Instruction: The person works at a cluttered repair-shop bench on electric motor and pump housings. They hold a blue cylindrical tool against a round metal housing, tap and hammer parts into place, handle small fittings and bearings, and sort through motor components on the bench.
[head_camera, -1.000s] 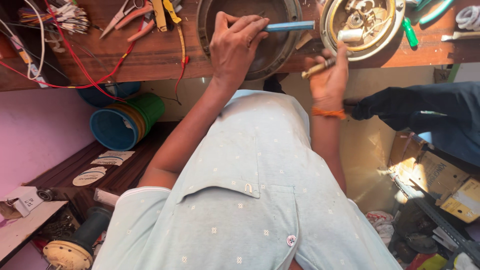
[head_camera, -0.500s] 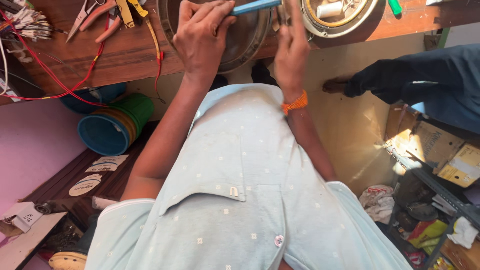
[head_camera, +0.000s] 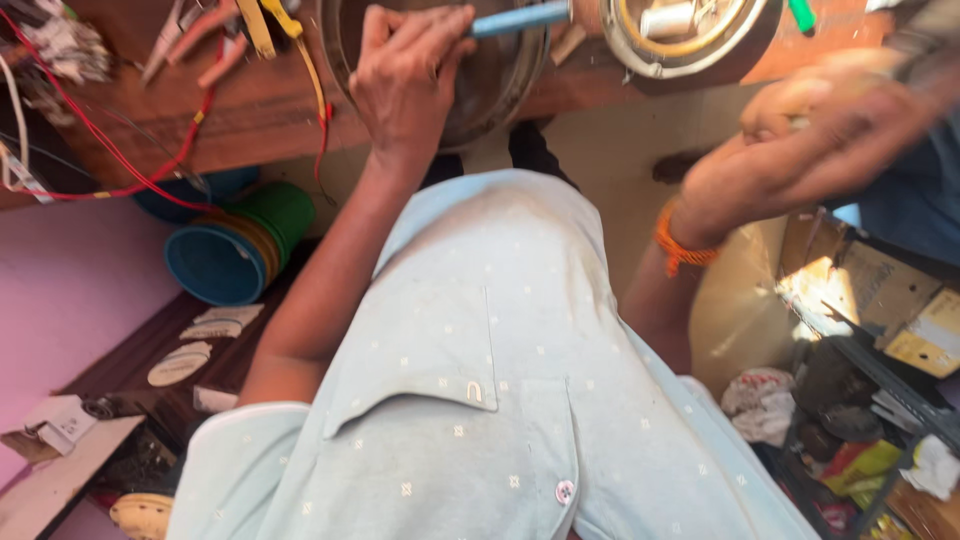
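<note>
A: Item one, left hand?

B: Fingers are clamped on a blue-handled tool, held over the round metal housing on the far wooden surface.

A: Item two, right hand?

B: Blurred, raised at right, well apart from the surface; the state of its fingers cannot be told. An orange wristband is worn.

A: Other entries?

B: Pliers and red wires far left; stacked bowls below.

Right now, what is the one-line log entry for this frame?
left hand: grips blue-handled tool over round metal housing | right hand: blurred, off the wooden bench, grip unclear
</note>
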